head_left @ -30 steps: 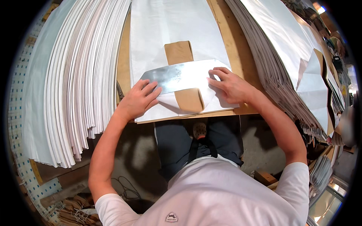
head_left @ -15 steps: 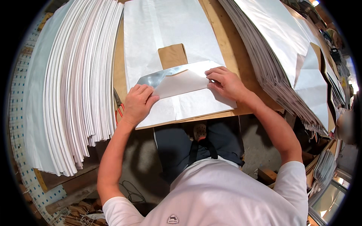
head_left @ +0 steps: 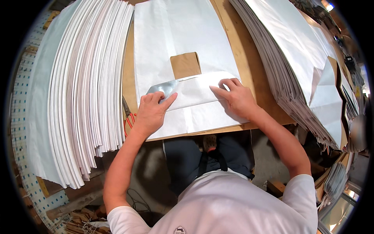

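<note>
My left hand and right hand press flat, fingers spread, gripping nothing, on the white paper bag at the worktop's near edge, pinning its folded bottom flap down.

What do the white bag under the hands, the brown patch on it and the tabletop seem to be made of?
White bag: looks like matte paper, creased where it is folded; the flap's silvery inner face suggests a foil or film lining. Brown patch: dull tan, probably kraft paper or card. Tabletop: bare light wood, likely plywood. Both hands, left and right, press the fold flat.
</note>
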The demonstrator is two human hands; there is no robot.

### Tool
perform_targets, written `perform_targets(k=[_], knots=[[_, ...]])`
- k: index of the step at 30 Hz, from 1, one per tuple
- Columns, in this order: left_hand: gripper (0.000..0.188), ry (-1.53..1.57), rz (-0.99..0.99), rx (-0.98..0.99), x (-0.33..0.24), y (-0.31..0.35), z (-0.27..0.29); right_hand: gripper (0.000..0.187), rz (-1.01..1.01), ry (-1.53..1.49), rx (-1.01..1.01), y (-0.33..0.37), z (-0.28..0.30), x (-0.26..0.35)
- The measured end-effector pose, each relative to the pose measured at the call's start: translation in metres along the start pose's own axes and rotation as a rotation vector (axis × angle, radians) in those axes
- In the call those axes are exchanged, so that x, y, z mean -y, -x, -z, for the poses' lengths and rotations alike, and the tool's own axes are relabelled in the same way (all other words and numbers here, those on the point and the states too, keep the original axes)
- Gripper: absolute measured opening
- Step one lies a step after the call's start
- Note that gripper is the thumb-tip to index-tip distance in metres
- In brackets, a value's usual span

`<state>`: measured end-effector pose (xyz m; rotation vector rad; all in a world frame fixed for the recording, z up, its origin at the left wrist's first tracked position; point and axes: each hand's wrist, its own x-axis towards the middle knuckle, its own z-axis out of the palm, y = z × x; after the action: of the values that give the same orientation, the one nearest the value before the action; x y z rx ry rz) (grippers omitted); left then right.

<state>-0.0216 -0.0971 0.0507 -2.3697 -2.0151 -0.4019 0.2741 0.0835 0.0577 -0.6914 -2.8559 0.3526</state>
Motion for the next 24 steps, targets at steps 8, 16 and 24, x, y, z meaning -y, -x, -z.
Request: perform_targets(k=[8,16,24], knots=[[0.035,-0.015,-0.090,0.044,-0.004,-0.012,0.000,0.041,-0.013,0.069,0.014,-0.012,0.002,0.009],[0.015,0.345,0.091,0.034,0.005,-0.038,-0.009,0.020,-0.302,-0.028,0.194,-0.054,0.005,0.017],[0.078,0.100,0.201,-0.083,0.022,-0.052,-0.015,0.100,-0.437,-0.104,0.179,-0.076,-0.003,-0.012]])
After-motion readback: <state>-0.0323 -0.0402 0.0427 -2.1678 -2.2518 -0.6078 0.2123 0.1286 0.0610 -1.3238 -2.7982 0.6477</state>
